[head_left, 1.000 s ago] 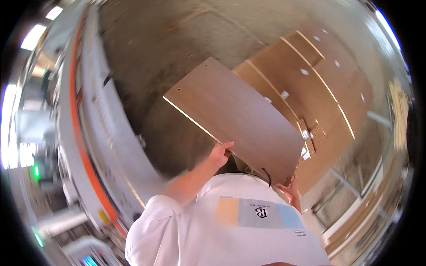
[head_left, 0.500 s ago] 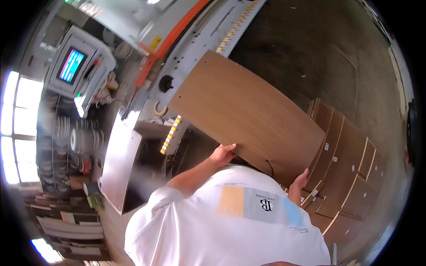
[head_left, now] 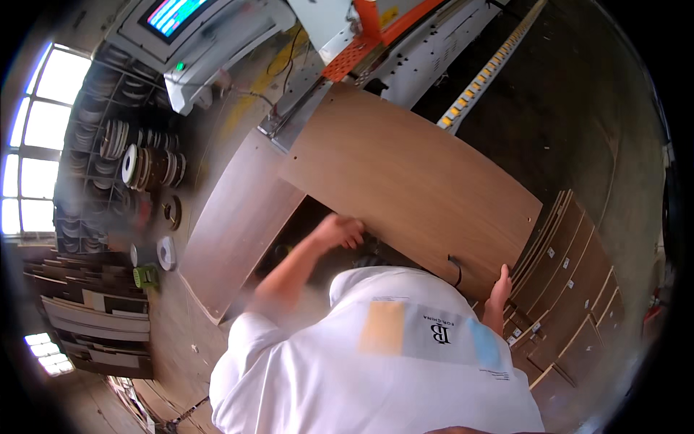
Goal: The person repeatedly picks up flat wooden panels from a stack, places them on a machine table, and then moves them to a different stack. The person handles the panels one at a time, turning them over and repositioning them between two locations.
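Observation:
A large brown wood-grain panel [head_left: 412, 181] with small holes near its ends slants across the middle. Its far left end lies over the edge of a machine and another panel. At its right end my right hand [head_left: 498, 293] holds the near corner, with part of the fingers hidden. My left hand [head_left: 341, 231] is beside the panel's near edge, fingers loosely bent and nothing visible in them. A short dark curved strip [head_left: 455, 269] shows near the panel's near edge. Left of it, a second brown panel [head_left: 242, 213] lies at a slant.
Ahead stands a machine with an orange guard [head_left: 369, 40], a roller rail [head_left: 484, 72] and a control screen [head_left: 173, 16]. Stacked brown panels [head_left: 567, 267] with small labels are at right. Tape rolls [head_left: 148, 168] and a board stack [head_left: 94, 318] are at left.
My left hand has come off the panel's edge, where its thumb lay on top. My view has shifted, and the panel's left end now overlaps the second panel. The right hand stays at its corner.

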A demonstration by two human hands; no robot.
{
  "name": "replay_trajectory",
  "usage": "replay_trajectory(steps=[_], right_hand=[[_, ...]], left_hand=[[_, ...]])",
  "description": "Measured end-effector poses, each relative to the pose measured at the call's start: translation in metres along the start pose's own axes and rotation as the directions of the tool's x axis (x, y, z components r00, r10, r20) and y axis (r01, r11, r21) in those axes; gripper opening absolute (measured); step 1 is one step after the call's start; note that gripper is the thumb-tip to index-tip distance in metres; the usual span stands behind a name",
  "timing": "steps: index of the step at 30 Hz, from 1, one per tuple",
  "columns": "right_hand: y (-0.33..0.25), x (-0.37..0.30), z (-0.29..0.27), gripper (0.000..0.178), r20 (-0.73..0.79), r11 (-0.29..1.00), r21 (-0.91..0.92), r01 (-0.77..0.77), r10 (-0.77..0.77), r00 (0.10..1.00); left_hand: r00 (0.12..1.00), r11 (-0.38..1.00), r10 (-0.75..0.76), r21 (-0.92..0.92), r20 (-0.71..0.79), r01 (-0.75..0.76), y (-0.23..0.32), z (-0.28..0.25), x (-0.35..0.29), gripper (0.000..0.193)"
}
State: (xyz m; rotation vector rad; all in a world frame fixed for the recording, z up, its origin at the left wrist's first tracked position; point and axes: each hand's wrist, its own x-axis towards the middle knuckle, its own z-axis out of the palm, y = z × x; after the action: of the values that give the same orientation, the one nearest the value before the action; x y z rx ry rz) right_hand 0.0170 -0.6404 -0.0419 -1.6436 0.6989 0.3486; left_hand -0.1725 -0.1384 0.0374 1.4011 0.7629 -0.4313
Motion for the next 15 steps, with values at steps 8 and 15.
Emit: replay_trajectory(steps=[8,15], right_hand=[[0.016,-0.096,0.033,0.063,0.001,0.969,-0.242,0.057,-0.058,0.998],[0.064,-0.085,0.000,0.060,0.017,0.923,-0.370,0.101,-0.102,0.995]], left_hand=[[0.384,0.858,0.384,0.171,-0.840,-0.484,0.049,-0.300,0.038,0.029],[0.228,0.877,0.471,0.480,-0.852,-0.017,0.121,-0.438,0.109,0.059]])
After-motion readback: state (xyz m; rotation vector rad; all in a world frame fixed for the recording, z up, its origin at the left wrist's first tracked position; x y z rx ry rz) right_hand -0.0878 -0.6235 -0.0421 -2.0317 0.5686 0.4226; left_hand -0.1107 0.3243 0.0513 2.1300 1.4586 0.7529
